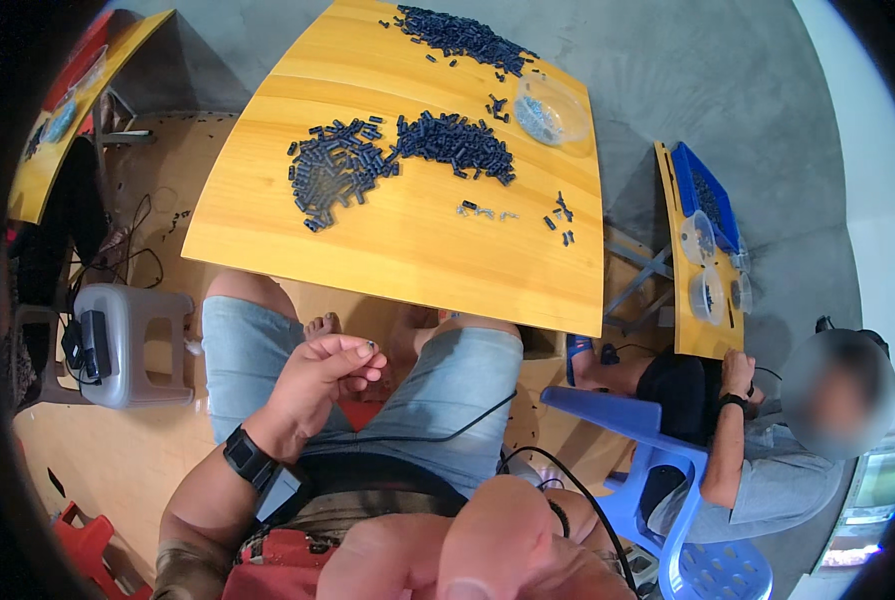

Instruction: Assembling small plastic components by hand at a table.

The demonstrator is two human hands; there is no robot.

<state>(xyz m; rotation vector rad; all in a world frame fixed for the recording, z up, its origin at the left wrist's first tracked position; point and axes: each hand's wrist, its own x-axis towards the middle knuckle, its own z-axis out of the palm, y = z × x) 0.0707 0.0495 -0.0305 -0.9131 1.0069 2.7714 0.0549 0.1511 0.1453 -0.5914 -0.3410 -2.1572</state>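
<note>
My left hand (335, 368) is raised over my lap, below the near edge of the table. Its thumb and forefinger are pinched, with a tiny dark piece (372, 346) showing at their tips, too small to name. What seems to be my right hand (497, 530) looms large and close at the lower edge, and its fingers cannot be made out. On the wooden table (367, 265) lie a loose spread of short black cylindrical pieces (342, 165) and a denser heap (454, 145) beside it. A few small silvery pieces (485, 211) lie nearer to me.
Another black heap (462, 38) covers the table's far end. A clear tub (550, 110) holds small silvery parts. To the right, a person (757, 470) sits at another table with a blue tray (705, 195). A grey stool (135, 345) stands left; a black cable (427, 437) crosses my lap.
</note>
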